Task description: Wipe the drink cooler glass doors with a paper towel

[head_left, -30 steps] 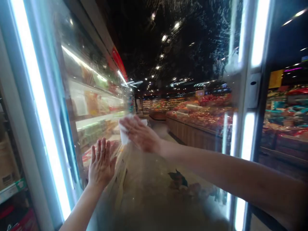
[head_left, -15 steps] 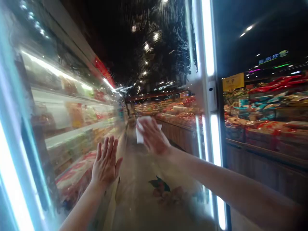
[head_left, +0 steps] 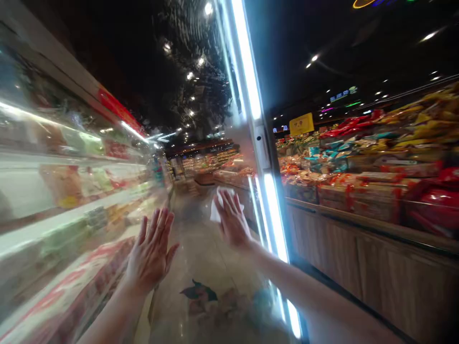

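Note:
A glass door pane stands before me, with streaks and a misty patch on its upper part. My left hand lies flat towards the glass, fingers stretched out and nothing in it. My right hand presses a folded white cloth against the pane under its spread fingers, close to the lit door frame. Much of the cloth is covered by the palm and fingers, so whether it is paper or fabric is unclear.
A bright light strip runs down the door's edge, with a lock box partway up. Lit shelves of packed goods show blurred on the left. To the right, a wooden display counter bears heaped snack packets.
My view has turned to the right, so the light strip sits further left. My right hand with the cloth has come closer to the door frame; my left hand stays flat.

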`<state>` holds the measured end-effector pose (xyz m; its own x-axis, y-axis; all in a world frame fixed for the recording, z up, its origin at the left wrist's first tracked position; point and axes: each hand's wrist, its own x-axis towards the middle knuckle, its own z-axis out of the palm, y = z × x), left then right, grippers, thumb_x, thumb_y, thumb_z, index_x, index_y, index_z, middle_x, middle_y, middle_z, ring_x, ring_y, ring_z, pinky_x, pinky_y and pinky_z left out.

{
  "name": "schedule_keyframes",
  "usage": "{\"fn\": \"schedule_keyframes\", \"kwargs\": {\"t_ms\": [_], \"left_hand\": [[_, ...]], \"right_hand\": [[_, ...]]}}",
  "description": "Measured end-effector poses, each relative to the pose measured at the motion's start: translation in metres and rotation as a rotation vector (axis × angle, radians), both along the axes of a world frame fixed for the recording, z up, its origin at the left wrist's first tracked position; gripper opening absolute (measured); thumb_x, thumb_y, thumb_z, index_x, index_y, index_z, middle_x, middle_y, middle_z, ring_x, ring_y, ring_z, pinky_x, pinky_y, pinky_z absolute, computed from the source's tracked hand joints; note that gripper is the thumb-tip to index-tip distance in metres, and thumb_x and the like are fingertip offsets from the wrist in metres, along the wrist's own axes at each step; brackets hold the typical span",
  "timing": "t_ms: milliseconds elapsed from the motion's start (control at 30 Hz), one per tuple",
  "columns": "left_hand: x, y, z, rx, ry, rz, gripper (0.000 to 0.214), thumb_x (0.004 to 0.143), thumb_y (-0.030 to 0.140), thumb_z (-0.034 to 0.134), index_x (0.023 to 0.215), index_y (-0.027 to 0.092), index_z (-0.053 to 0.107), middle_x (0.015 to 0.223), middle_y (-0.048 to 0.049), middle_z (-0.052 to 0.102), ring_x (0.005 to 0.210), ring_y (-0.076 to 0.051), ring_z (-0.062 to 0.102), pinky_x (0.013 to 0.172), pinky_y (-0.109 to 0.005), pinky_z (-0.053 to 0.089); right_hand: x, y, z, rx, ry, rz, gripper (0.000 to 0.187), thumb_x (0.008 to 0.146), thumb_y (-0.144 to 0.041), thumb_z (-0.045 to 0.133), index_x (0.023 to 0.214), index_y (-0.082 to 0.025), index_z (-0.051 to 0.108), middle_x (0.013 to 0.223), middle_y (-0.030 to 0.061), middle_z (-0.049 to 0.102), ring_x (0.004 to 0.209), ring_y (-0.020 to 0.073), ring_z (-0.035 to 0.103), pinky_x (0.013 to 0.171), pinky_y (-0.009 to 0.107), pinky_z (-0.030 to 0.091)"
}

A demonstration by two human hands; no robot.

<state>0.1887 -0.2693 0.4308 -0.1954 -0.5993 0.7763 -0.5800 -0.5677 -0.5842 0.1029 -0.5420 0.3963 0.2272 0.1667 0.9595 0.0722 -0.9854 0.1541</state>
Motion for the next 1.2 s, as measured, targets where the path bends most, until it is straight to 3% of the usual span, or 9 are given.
{"fn": "schedule_keyframes", "kwargs": {"t_ms": [67,133,333,567,767,833,1000,1067,1200], "left_hand": [[-0.001,-0.008,-0.003,0.008,-0.011,-0.001,0.076,0.098,0.039,0.047,0.16,0.006,0.018,0.168,-0.0176,0.023,0.16,-0.029,0.009,0.131,-0.05,0.01],[0.0,-0.011,-0.005,0.019,-0.026,0.0,0.075,0.098,0.039,0.046,0.16,0.005,0.02,0.167,-0.0184,0.025,0.159,-0.03,0.011,0.131,-0.051,0.01],[0.004,-0.007,-0.005,0.025,-0.047,-0.006,0.076,0.097,0.038,0.049,0.16,0.006,0.022,0.165,-0.0188,0.031,0.158,-0.031,0.017,0.132,-0.052,0.012],[0.004,-0.007,-0.006,0.03,-0.034,-0.008,0.074,0.098,0.04,0.047,0.16,0.007,0.024,0.166,-0.0177,0.031,0.158,-0.031,0.018,0.132,-0.051,0.01],[0.004,-0.008,-0.006,0.032,-0.073,0.017,0.076,0.098,0.046,0.044,0.159,0.005,0.024,0.164,-0.0187,0.034,0.158,-0.032,0.019,0.131,-0.052,0.011],[0.003,-0.008,-0.006,0.037,-0.081,0.028,0.077,0.098,0.048,0.044,0.159,0.005,0.025,0.164,-0.0186,0.035,0.158,-0.031,0.019,0.131,-0.051,0.011],[0.001,-0.005,-0.007,0.061,-0.097,0.072,0.081,0.095,0.05,0.05,0.159,0.006,0.026,0.164,-0.0155,0.036,0.158,-0.03,0.021,0.131,-0.048,0.011],[0.001,-0.003,-0.004,0.087,-0.126,0.085,0.081,0.094,0.05,0.051,0.158,0.006,0.028,0.164,-0.0143,0.037,0.157,-0.029,0.022,0.131,-0.047,0.01],[0.005,0.007,0.011,0.13,-0.165,0.111,0.078,0.095,0.05,0.052,0.157,0.008,0.031,0.164,-0.0117,0.036,0.158,-0.029,0.021,0.131,-0.047,0.009]], "right_hand": [[-0.005,0.008,-0.057,-0.027,0.007,0.01,0.089,0.089,-0.005,0.041,0.166,-0.023,-0.001,0.171,0.0116,0.02,0.159,0.0311,0.015,0.123,0.069,0.028],[-0.008,0.003,-0.083,-0.01,-0.005,0.015,0.089,0.088,-0.004,0.04,0.166,-0.026,0.004,0.17,0.0099,0.025,0.157,0.0293,0.023,0.122,0.065,0.032],[0.001,-0.05,-0.021,0.227,-0.11,-0.039,0.082,0.097,-0.012,0.04,0.166,-0.026,-0.002,0.173,0.0124,0.012,0.159,0.0335,0.009,0.123,0.072,0.022],[-0.001,-0.025,-0.087,0.194,-0.127,-0.035,0.082,0.095,-0.014,0.04,0.166,-0.025,0.002,0.173,0.0077,0.012,0.159,0.0313,0.013,0.121,0.07,0.028],[-0.003,-0.071,-0.017,0.301,-0.149,-0.061,0.076,0.099,-0.016,0.038,0.166,-0.026,0.001,0.173,0.0084,0.011,0.159,0.0308,0.008,0.124,0.069,0.025],[-0.008,-0.067,-0.03,0.307,-0.141,-0.061,0.077,0.099,-0.016,0.038,0.166,-0.028,0.002,0.173,0.0057,0.011,0.159,0.0313,0.01,0.123,0.069,0.027],[-0.019,-0.036,-0.108,0.295,-0.165,-0.033,0.083,0.093,-0.02,0.041,0.164,-0.041,0.003,0.17,-0.0065,0.015,0.155,0.03,0.022,0.122,0.063,0.037],[-0.014,-0.04,-0.094,0.287,-0.179,-0.009,0.083,0.093,-0.023,0.042,0.164,-0.044,0.004,0.17,-0.007,0.016,0.154,0.0318,0.023,0.121,0.064,0.038],[0.012,-0.053,0.019,0.233,-0.189,-0.006,0.074,0.101,-0.023,0.036,0.165,-0.032,-0.001,0.173,0.0047,0.01,0.157,0.0355,0.013,0.121,0.074,0.025]]}}
